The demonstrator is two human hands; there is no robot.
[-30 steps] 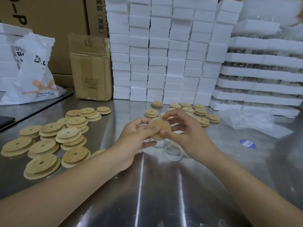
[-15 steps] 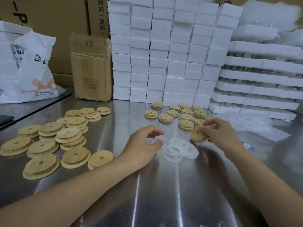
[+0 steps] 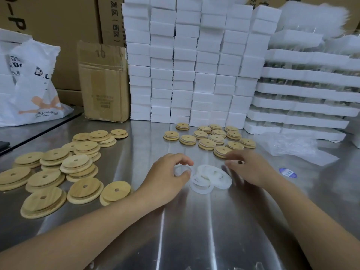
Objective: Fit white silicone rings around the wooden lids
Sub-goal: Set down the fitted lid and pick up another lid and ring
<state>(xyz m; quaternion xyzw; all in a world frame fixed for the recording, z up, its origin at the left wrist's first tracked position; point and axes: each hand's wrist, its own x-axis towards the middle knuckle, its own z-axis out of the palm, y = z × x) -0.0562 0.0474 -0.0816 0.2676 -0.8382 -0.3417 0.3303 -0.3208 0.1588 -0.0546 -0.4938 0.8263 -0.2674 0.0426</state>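
At L hand [image 3: 167,177]: ring [image 3: 181,169] near-flat.

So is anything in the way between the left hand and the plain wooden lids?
Nothing visible is. Only bare metal table lies between the left hand, which pinches a white ring, and the nearest plain lid to its left.

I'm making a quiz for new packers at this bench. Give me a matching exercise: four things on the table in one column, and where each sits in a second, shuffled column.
1. bare lids
2. ringed lids
3. loose rings
4. blue sticker

A. between the left hand and the right hand
B. left side of the table
C. just right of the right hand
D. far side, in front of the foam blocks

Pairs: 1-B, 2-D, 3-A, 4-C.
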